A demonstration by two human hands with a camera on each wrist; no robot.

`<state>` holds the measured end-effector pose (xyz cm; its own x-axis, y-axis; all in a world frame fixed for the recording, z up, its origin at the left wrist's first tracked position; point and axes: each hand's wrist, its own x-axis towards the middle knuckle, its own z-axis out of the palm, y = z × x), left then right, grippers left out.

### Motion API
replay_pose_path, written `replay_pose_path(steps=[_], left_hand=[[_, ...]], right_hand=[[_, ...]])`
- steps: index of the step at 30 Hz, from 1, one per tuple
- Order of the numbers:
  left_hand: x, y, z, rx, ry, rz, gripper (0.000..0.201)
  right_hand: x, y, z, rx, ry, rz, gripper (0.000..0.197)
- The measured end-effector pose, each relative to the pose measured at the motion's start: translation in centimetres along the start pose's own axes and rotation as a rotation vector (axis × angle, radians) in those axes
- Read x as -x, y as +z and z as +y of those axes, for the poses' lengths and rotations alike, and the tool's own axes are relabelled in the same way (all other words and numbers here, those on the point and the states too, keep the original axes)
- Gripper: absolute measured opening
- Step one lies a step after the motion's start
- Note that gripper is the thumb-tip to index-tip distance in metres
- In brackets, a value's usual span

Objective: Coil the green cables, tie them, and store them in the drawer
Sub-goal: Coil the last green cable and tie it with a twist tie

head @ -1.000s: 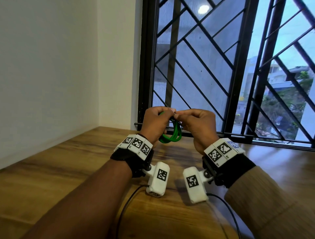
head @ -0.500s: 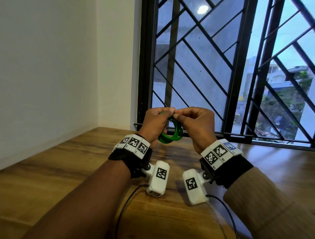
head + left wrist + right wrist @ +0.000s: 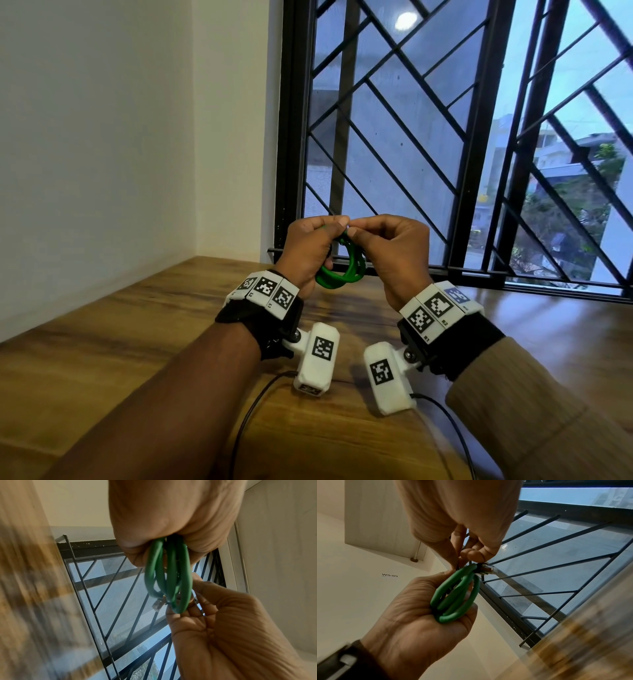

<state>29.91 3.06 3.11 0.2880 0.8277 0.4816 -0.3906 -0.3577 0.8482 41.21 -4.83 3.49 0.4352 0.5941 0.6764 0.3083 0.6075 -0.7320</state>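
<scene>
Left hand [image 3: 308, 251] clenched round green coil [image 3: 342, 274], you keep loops bunched, raised above table [image 3: 137, 342]. Right hand [image 3: 394, 253] pinches something thin at coil top beside plug [image 3: 486, 568], probably tie; can't confirm. Drawer not in view.

A wooden table [image 3: 130, 329] runs to the wall on its left edge and the window along its far edge.

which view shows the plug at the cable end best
The left wrist view: the clear plug stands free against the window beside the green cable loops. The right wrist view shows it blurred by the right hand's fingertips. The head view hides it behind both hands.
</scene>
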Motion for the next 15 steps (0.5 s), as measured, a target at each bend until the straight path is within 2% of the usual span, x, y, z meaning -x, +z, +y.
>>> replay_pose_path(steps=[8, 15], left_hand=[[0.16, 0.04, 0.03, 0.005, 0.000, -0.021, 0.013], [0.14, 0.09, -0.13, -0.005, 0.028, 0.001, 0.017]], right_hand=[[-0.12, -0.12, 0.08, -0.013, -0.008, 0.009, 0.007], [-0.28, -0.15, 0.02, -0.008, 0.007, 0.001, 0.007]])
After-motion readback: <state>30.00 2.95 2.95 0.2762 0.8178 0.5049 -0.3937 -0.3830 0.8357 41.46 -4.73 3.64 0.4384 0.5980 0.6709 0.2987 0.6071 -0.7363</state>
